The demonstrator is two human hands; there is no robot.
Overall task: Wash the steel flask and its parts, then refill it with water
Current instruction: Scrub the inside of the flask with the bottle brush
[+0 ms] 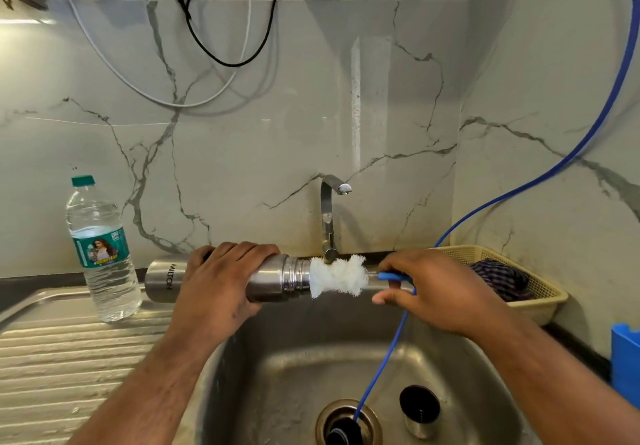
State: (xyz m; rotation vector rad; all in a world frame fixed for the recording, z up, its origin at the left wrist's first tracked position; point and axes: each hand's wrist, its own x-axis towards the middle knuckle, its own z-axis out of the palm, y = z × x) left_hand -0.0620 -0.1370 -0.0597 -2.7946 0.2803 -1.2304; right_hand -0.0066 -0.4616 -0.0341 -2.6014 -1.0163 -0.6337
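Observation:
The steel flask lies sideways over the sink, its open threaded mouth pointing right. My left hand grips its body from above. A white bottle brush sits at the mouth, most of its bristle head outside. My right hand pinches the brush's blue handle. A steel cup-shaped flask cap stands in the sink basin beside the drain, where a dark round part lies.
A plastic water bottle stands on the ribbed drainboard at left. The tap rises behind the flask. A thin blue hose runs from the upper right down into the drain. A beige basket with cloth sits right.

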